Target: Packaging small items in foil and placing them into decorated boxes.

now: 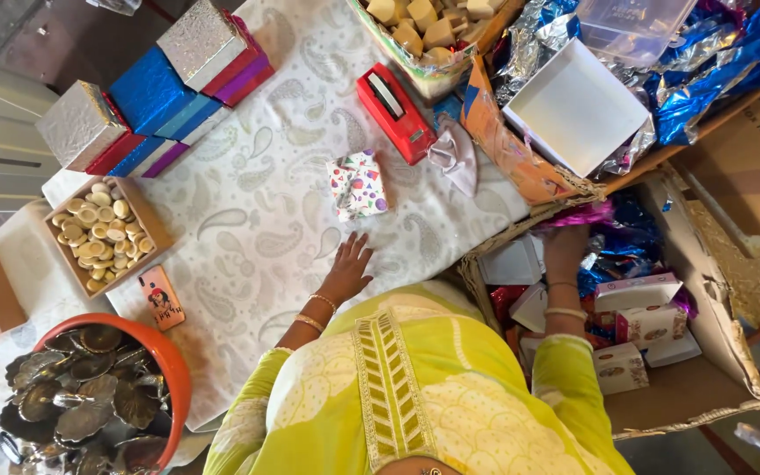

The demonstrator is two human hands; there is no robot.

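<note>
My left hand [346,266] lies flat and open on the paisley tablecloth [248,220], fingers spread, holding nothing. A small gift box wrapped in colourful patterned paper [357,183] sits just beyond it. My right forearm [565,273], with bangles on the wrist, reaches into a cardboard carton [705,308] at the right. The hand itself is hidden among white boxes [512,262] and purple foil [587,214]. Several small printed boxes [639,321] lie beside that arm.
A red tape dispenser [395,113] and a pale bow [456,155] lie past the wrapped box. Stacked silver, blue and red gift boxes [164,88], a box of round pieces [103,230], a phone [162,296] and an orange tub of metallic leaves [90,396] are at left. An open white box [573,105] sits on blue foil.
</note>
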